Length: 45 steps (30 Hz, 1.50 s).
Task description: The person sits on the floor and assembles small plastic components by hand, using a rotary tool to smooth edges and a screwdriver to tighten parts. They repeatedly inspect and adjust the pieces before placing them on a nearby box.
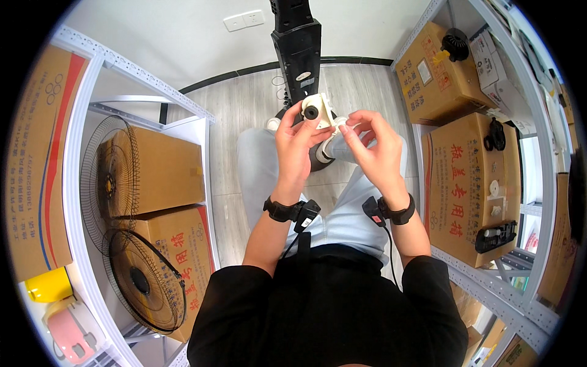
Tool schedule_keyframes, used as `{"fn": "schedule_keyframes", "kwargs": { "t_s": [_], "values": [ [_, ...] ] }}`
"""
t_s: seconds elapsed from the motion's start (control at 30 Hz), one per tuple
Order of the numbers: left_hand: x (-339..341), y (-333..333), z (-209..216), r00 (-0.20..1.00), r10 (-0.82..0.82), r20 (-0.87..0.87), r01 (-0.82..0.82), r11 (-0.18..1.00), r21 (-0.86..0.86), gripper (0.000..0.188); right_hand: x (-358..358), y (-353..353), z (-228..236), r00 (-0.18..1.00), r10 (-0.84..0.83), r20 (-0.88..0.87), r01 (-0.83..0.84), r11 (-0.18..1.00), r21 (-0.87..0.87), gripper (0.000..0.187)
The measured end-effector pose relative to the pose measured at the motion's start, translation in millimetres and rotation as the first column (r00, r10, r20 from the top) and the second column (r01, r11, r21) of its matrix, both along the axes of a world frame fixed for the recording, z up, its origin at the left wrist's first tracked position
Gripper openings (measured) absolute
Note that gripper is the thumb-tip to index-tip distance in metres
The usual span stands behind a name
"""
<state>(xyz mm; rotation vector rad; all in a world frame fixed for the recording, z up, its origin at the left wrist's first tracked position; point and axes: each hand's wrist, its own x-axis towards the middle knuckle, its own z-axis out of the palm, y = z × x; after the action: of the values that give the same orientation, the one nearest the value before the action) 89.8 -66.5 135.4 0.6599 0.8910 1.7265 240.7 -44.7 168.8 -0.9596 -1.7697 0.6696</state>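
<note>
My left hand (295,142) is closed around a small cream plastic housing (324,111) that has a round black knob (311,112) on its face. Just to the right, my right hand (374,139) has its thumb and fingers curled together close to the housing's edge. Something small and pale shows at those fingertips, too small to name. Beyond the hands rises a tall black column (296,52), its lower end partly hidden behind the housing and my left hand.
Metal shelving (147,67) holds cardboard boxes (162,174) on the left, with wire fan guards (110,177) leaning there. On the right, boxes (455,177) carry black parts (496,237) and a small black fan-like piece (454,44). A wall socket (243,21) is behind.
</note>
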Motion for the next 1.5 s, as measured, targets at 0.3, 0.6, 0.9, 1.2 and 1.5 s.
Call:
{"fn": "schedule_keyframes", "kwargs": {
  "t_s": [0.3,0.6,0.9,1.2,1.5],
  "values": [
    [2,1,-3,0.993,-0.115,0.035,0.114,0.993,0.028,0.044,-5,7,3,0.981,0.032,0.19,-0.057,0.99,0.132,0.052],
    [-1,-4,-3,0.985,-0.173,-0.005,0.172,0.982,-0.075,0.041,-3,17,5,0.93,0.067,0.362,-0.142,0.973,0.184,0.058],
    [-1,-5,-7,0.976,-0.208,-0.06,0.203,0.976,-0.083,0.041,-1,20,6,0.92,0.097,0.38,-0.188,0.96,0.21,0.054],
    [-6,-5,-11,0.97,-0.241,0.037,0.244,0.964,-0.105,0.04,1,21,5,0.924,0.186,0.334,-0.222,0.973,0.071,0.056],
    [-3,-5,-9,0.99,-0.138,-0.023,0.135,0.985,-0.112,0.039,1,18,14,0.959,0.113,0.261,-0.179,0.953,0.246,0.056]
  ]
}}
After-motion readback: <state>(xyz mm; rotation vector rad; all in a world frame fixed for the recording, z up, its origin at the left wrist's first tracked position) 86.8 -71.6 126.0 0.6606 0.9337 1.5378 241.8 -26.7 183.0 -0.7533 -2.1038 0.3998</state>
